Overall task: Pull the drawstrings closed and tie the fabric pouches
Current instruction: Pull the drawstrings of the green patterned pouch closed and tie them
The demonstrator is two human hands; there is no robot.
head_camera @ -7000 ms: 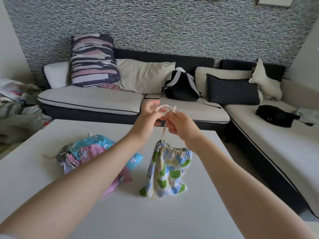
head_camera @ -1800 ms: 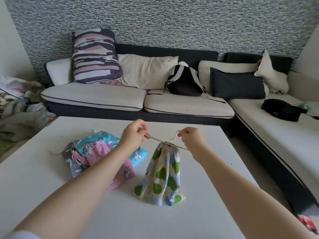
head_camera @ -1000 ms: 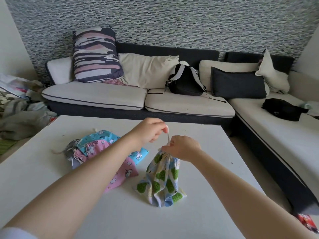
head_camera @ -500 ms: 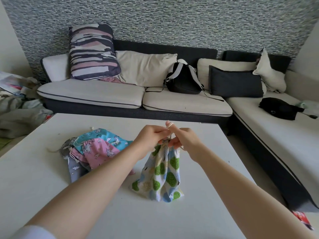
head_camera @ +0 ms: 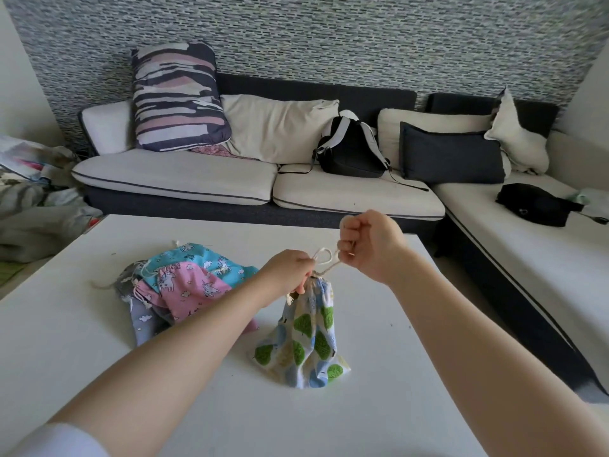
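Since half a second ago the hands have parted: right hand (head_camera: 372, 247) lifted toward 1 o'clock, drawing out a cord loop.

Left to right: pile of fabric pouches (head_camera: 184, 285) (blue, pink, grey prints) lies at 10 o'clock on the white table (head_camera: 82, 357), just left of the working pouch. Left hand (head_camera: 288, 272) pinches the cord right at the gathered neck, fingers curled. Tree-print pouch (head_camera: 308, 334) stands near table centre, mouth cinched, base resting on the table. Drawstring (head_camera: 324, 262) runs taut from neck up to the right hand, a small loop showing between the hands. Right hand is fisted around the cord end.

Step judged: tying the knot, mouth already closed. Next move likely needs both hands pulling apart to seat the knot against the neck, then releasing. Cannot tell whether the pile's pouches are tied.
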